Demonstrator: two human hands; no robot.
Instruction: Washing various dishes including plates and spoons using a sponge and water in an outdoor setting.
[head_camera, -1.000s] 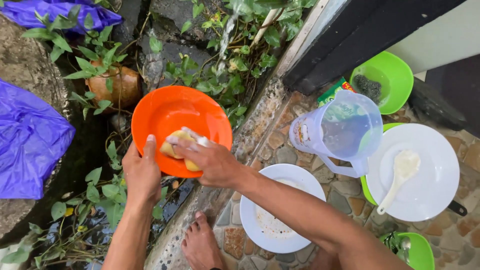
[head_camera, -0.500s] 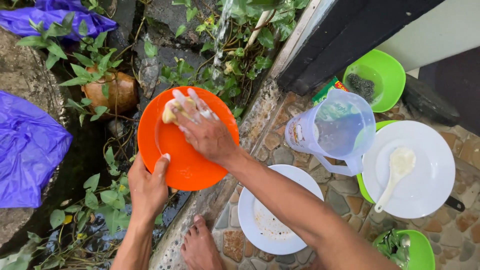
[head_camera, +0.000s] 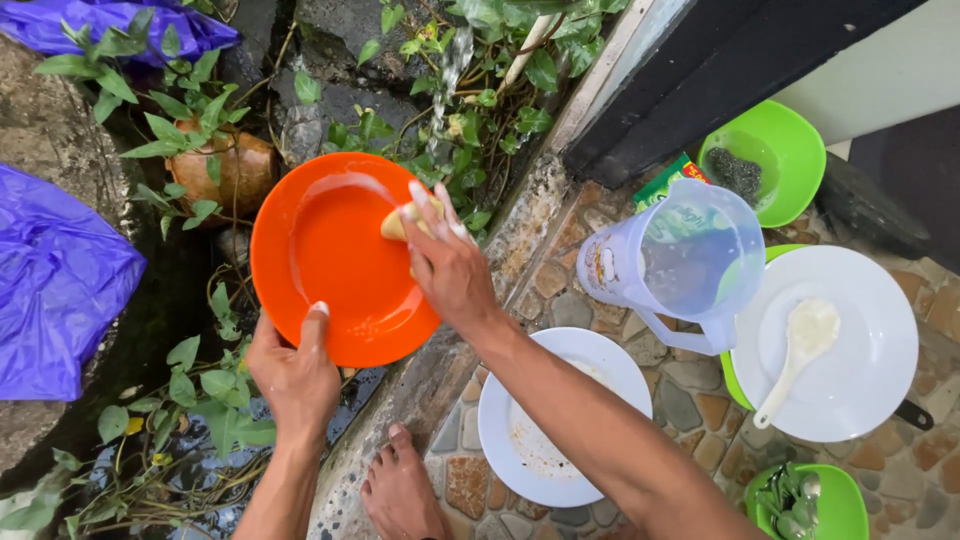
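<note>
Right hand (head_camera: 450, 265): fingers pressed together, flat on a yellow sponge (head_camera: 396, 224), pinning it to the orange plate (head_camera: 335, 262) at the plate's 2 o'clock rim. Sponge mostly hidden under the fingers, only a corner shows.

Left hand (head_camera: 292, 372): pinching the plate's 6 o'clock edge, thumb on the upper face; the other fingers are under the plate, hidden. Plate held over the wet gutter and leafy plants (head_camera: 205, 390), face up toward the camera, a soapy smear arc near its 11 o'clock.

Thin water stream (head_camera: 449, 70) falls at 12 o'clock of the plate; its source is cut off at the frame top.

3 to 5 o'clock of the plate, on the stone paving: clear plastic jug (head_camera: 680, 262), white plate (head_camera: 545, 420) with residue partly covered by the right forearm, second white plate (head_camera: 850, 345) carrying a white spoon (head_camera: 800, 350). Green bowl (head_camera: 775, 155) holds a dark lump, hard to identify. Another green bowl (head_camera: 815, 500) is cut off at the bottom edge, contents unclear.

Bare foot (head_camera: 400, 490) at 6 o'clock. Purple plastic sheet (head_camera: 60, 280) at 9 o'clock.
</note>
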